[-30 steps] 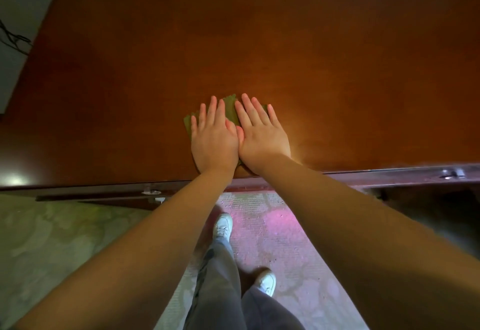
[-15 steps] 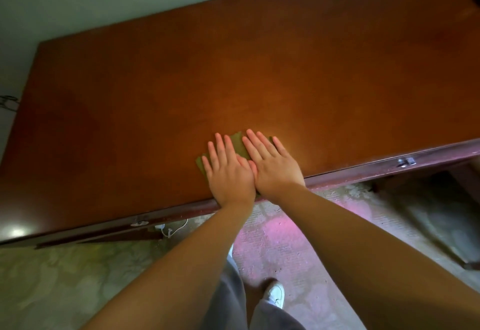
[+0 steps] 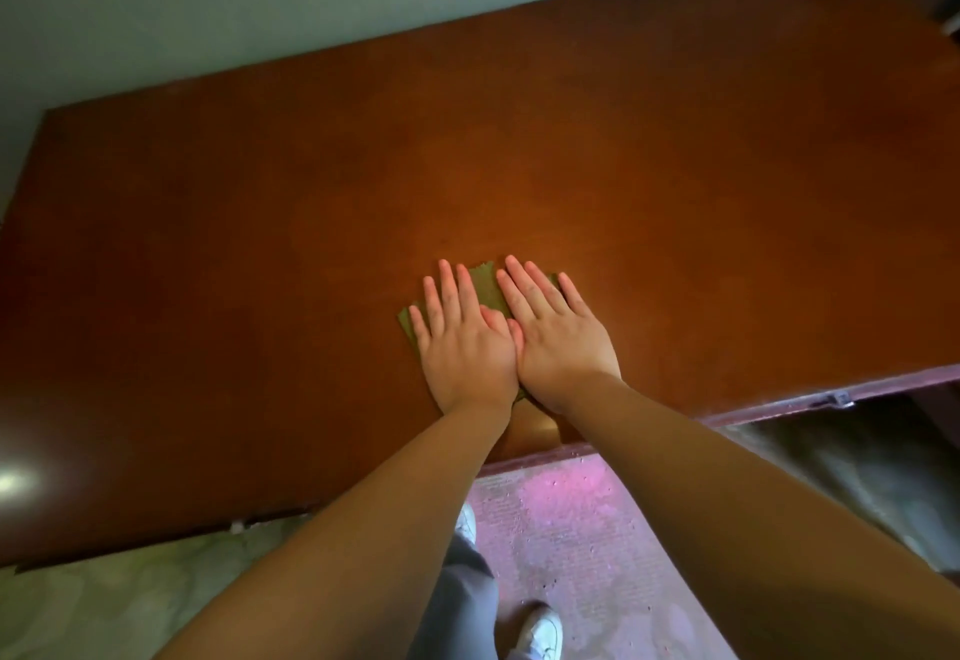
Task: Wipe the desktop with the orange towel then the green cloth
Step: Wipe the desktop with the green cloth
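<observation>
— Pressure comes first, I'd say: both palms flat on the green cloth [image 3: 484,283], weight spread evenly, so it drags across the desktop [image 3: 519,140] instead of slipping out from under the hands.

— And how do the hands lie?

— The left hand [image 3: 465,347] and the right hand [image 3: 558,342] sit side by side on top of it, thumbs touching. The fingers [image 3: 448,293] are straight and slightly spread, pressing down; nothing is curled or pinched.

— Where on the desktop is the cloth?

— Near the desktop's front edge, roughly midway along it, and well short of the desktop's far edge by the wall.

— So what makes a good stroke?

— My judgement: push toward the far edge in straight, overlapping lanes, then work out to both ends of the desktop. The cloth has to stay flat, because a corner folded under wipes nothing.

— How does the cloth look?

— Small, thin and dull olive green, lying flat. The hands hide most of it. An uneven edge peeks out between the two index fingers, one corner shows on the side toward the desktop's left end, and a sliver shows by the wrists.

— The orange towel?

— Not in view, so I take this for the second pass.
</observation>
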`<state>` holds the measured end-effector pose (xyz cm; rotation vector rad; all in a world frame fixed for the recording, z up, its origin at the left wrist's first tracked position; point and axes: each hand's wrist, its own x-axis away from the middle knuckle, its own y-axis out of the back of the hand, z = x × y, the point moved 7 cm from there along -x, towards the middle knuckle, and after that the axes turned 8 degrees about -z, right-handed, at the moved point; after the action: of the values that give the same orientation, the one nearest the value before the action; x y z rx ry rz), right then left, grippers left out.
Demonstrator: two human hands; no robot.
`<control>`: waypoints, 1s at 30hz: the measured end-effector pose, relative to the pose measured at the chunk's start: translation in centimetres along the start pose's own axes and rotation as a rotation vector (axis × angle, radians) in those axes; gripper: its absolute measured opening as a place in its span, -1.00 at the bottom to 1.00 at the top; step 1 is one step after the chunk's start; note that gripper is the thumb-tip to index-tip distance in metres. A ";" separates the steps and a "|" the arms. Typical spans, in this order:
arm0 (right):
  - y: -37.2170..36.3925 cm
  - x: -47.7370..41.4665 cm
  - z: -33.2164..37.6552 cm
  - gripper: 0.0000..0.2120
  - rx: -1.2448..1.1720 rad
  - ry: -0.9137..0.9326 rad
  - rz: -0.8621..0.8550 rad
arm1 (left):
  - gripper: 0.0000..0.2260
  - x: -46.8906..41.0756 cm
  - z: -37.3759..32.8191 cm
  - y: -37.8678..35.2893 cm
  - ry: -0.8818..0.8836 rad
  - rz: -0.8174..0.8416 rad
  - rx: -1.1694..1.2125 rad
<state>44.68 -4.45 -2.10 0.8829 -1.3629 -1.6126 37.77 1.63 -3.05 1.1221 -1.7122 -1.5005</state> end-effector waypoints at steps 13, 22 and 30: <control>0.1 -9.4 -1.0 -0.50 -0.015 -0.016 -0.036 | -0.52 -9.5 -0.2 -0.5 -0.011 -0.040 -0.019; 0.4 -18.4 -2.1 -0.51 -0.035 -0.016 -0.052 | -0.51 -18.7 -0.6 -1.5 -0.020 -0.065 -0.047; 0.7 -27.6 -2.6 -0.51 -0.029 0.015 -0.050 | -0.51 -27.6 -0.4 -2.0 0.006 -0.079 -0.053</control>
<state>58.47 19.56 -1.83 0.9174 -1.3133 -1.6562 51.45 25.70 -2.36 1.1771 -1.6324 -1.5793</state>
